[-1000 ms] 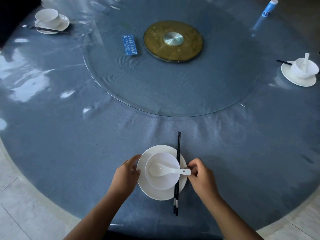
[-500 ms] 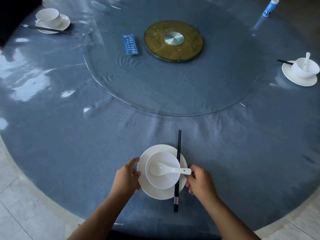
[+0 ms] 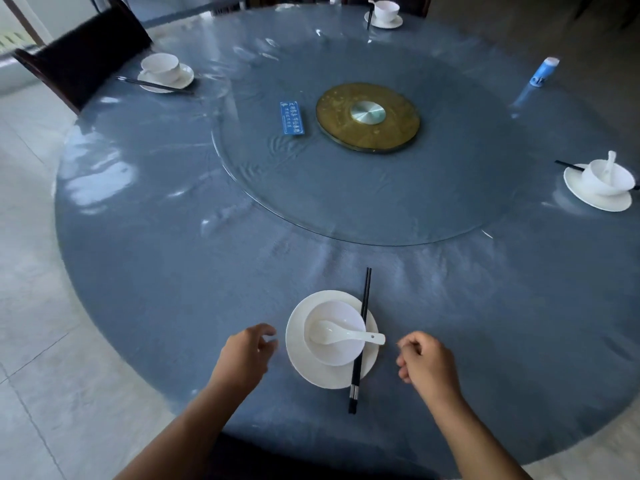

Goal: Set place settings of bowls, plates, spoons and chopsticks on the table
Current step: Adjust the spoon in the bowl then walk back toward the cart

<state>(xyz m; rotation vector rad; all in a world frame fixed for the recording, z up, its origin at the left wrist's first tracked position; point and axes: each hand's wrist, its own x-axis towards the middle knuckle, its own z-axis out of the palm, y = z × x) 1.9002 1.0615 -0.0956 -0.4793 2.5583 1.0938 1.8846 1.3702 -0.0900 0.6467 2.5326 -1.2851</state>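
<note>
Setting at near edge of counter (image 3: 173, 271), right in front of person

Handling (est., not tested):
- plate (image 3: 294, 341), bowl (image 3: 332, 311), spoon (image 3: 346, 336): look like glazed ceramic, so stiff, smooth, prob. slippery, would chip if knocked. Moderate wt
- plate: take by opp. rim edges w/ both hands, keep level since bowl rides on it
- spoon: pinch at handle end, which overhangs bowl rim to the R
- chopsticks (image 3: 366, 292): light, thin, rigid, prob. roll. Pinch as a pair nr silver-banded near ends

Looks: all ceramic plain white, glossy. Bowl sits on plate. Spoon scoop in bowl, handle crossing over chopsticks. Chopsticks black, side by side over plate's R part, tips toward counter centre, near ends off plate

Hands: L hand (image 3: 244, 358) just beside plate, not touching. R hand (image 3: 427, 362) near, apart. Fingers of both loosely curled, gripping nothing
</note>
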